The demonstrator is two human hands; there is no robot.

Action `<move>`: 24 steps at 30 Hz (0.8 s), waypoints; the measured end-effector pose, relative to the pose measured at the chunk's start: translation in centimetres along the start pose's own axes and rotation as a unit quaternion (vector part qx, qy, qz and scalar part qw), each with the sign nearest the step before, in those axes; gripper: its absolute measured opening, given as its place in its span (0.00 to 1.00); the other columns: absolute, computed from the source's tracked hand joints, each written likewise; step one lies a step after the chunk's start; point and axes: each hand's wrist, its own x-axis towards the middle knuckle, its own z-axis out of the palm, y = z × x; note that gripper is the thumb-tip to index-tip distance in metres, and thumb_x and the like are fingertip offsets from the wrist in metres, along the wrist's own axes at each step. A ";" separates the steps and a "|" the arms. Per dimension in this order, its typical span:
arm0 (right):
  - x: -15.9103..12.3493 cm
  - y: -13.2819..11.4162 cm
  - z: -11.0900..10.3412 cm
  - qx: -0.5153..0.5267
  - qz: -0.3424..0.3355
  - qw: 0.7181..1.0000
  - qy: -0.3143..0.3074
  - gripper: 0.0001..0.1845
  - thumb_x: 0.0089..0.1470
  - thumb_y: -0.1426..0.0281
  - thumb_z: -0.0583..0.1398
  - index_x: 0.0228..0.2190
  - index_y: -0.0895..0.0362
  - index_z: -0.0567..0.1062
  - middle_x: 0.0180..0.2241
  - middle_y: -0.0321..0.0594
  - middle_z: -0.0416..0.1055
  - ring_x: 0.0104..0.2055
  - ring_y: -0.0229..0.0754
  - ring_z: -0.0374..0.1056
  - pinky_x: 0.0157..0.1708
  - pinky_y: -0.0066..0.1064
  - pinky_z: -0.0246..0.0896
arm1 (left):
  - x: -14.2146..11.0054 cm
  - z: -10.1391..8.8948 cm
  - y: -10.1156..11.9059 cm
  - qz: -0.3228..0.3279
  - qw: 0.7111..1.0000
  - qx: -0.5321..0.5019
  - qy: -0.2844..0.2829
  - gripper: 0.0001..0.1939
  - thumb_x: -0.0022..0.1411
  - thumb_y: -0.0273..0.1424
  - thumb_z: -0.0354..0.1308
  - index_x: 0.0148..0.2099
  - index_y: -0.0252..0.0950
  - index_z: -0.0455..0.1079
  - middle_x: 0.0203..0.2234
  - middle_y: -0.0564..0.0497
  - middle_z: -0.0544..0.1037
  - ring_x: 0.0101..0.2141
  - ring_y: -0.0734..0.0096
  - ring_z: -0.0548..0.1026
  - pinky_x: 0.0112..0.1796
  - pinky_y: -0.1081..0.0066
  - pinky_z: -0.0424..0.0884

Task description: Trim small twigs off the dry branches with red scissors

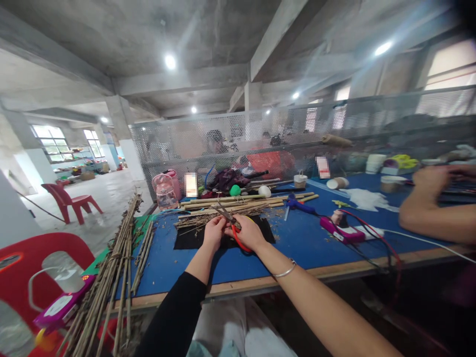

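My right hand (pixel 248 233) is closed around a pair of scissors (pixel 239 239) with red handles. The blades point up and to the left, over a bundle of thin dried twigs (pixel 201 218). Close beside the scissors, my left hand (pixel 214 234) has its fingers pinched together; what they hold is too small to make out. Both hands are above a black cloth (pixel 188 239) on the blue tabletop (pixel 297 253). Several long pale sticks (pixel 238 202) lie just beyond the twigs.
A large bundle of dry stalks (pixel 115 258) leans at the table's left edge. A blue glue gun (pixel 300 205) and a purple power strip (pixel 342 231) with cables lie right. Another person's arm (pixel 424 203) reaches in at far right. A mesh partition (pixel 230 144) stands behind.
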 end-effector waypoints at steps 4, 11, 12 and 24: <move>0.0 0.2 0.2 -0.002 -0.016 1.000 0.004 0.25 0.44 0.57 0.60 0.43 0.54 0.67 0.40 0.41 0.68 0.43 0.43 0.63 0.40 0.31 0.55 | 0.0 -0.1 0.1 0.014 0.999 0.034 0.011 0.15 0.41 0.35 0.64 0.31 0.31 0.70 0.21 0.52 0.73 0.21 0.78 0.69 0.23 0.78 0.64; 0.1 0.6 0.5 -0.025 -0.040 0.999 0.014 0.32 0.41 0.53 0.61 0.45 0.58 0.66 0.40 0.46 0.67 0.43 0.45 0.62 0.43 0.36 0.55 | -0.3 -0.1 0.4 0.056 0.991 0.125 0.003 0.10 0.45 0.33 0.61 0.30 0.31 0.71 0.19 0.52 0.74 0.19 0.77 0.69 0.24 0.77 0.64; 0.1 0.5 0.4 -0.022 -0.039 0.999 0.008 0.31 0.41 0.53 0.61 0.44 0.57 0.66 0.40 0.45 0.67 0.43 0.45 0.62 0.42 0.35 0.55 | -0.3 -0.1 0.4 0.065 0.987 0.144 0.005 0.10 0.47 0.33 0.60 0.30 0.31 0.71 0.19 0.51 0.74 0.19 0.77 0.69 0.24 0.77 0.64; -0.2 0.4 -0.3 0.004 0.020 0.998 -0.052 0.19 0.45 0.55 0.60 0.39 0.48 0.70 0.36 0.36 0.72 0.37 0.42 0.68 0.31 0.26 0.55 | -0.7 -0.2 1.0 0.103 0.959 0.262 0.041 0.09 0.51 0.33 0.54 0.28 0.32 0.71 0.18 0.51 0.73 0.20 0.75 0.69 0.24 0.76 0.64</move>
